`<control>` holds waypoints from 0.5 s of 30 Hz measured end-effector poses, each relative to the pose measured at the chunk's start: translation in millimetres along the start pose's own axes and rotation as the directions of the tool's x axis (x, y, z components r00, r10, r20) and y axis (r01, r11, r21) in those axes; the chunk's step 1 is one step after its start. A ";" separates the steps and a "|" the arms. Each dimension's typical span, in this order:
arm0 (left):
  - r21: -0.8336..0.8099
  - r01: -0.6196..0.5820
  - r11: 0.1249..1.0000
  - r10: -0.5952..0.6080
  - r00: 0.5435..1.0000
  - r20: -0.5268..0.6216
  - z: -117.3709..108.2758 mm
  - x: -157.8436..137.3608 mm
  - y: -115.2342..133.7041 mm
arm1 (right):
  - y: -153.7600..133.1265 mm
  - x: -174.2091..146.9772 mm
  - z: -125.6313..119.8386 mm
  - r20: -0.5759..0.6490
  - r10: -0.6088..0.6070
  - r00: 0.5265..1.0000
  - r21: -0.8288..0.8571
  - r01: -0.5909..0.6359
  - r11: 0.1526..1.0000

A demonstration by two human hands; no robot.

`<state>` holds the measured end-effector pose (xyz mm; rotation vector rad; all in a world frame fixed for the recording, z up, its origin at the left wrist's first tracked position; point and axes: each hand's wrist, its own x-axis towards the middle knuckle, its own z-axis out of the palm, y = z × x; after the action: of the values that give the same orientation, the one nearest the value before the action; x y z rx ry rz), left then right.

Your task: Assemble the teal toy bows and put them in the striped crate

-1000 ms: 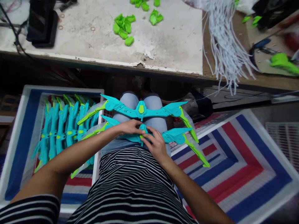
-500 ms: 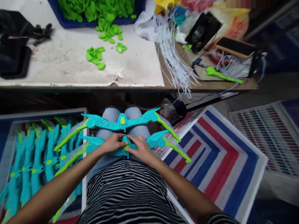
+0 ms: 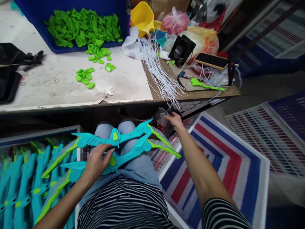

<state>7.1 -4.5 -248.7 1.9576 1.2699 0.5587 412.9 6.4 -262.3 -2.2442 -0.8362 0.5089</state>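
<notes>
Across my lap lie two turquoise toy bows with lime-green tips: the farther toy bow [image 3: 130,136] and the nearer toy bow [image 3: 128,156]. My left hand [image 3: 98,160] is closed over the nearer bow left of its middle, thumb by the green centre piece. Its fingertips reach toward the farther bow. Out to the right, below the table edge, is my right hand [image 3: 175,120], thumb stretched left and apart from the fingers. It is close under the hanging ends of white strings [image 3: 159,71]; I make out nothing in it.
On the table stands a blue bin [image 3: 71,49] of green pieces, with loose green pieces [image 3: 84,76] before it. A fan [image 3: 182,49] and a phone [image 3: 211,60] lie right. A crate of bows [image 3: 38,178] is left; a striped-lined crate [image 3: 228,178] is right.
My right hand has left the nearer bow and moved right and forward to below the strings. The nearer bow has tilted, its right end up. The camera view has shifted.
</notes>
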 end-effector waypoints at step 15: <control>-0.202 -0.190 0.961 0.260 0.869 0.420 94.7 93.3 136.6 | -9.2 -52.7 -62.5 0.174 0.047 0.984 0.468 -0.124 0.875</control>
<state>192.3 14.0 -207.6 1.9668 0.6965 0.2830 405.9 -53.4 -206.2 -1.8022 -0.6037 0.8458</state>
